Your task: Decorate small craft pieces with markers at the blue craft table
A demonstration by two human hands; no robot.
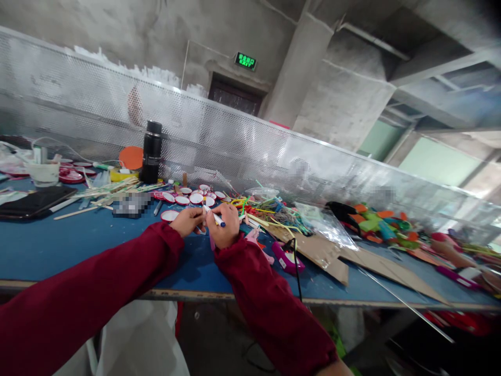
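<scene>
My right hand [226, 225] is closed around a white marker pen [215, 216] with a dark blue end, held slanting over the bench. Right beside it, my left hand [188, 221] has its fingers pinched together at something small, which the fingers mostly hide. Just behind the hands lie several white discs with red rims [196, 198], and one more such disc [169, 215] rests close to my left hand. To the right of my right hand are a pink tool [256, 241] and a purple device [288, 258] with a black cable.
On the blue bench [117, 250], a black bottle [152, 152] stands by the perforated metal screen [235, 141]. Thin sticks [105, 193] and a black tablet [37, 202] lie left. Coloured strands [289, 219] and cardboard [313, 250] lie right. Another person's hand [450, 250] is at the far right.
</scene>
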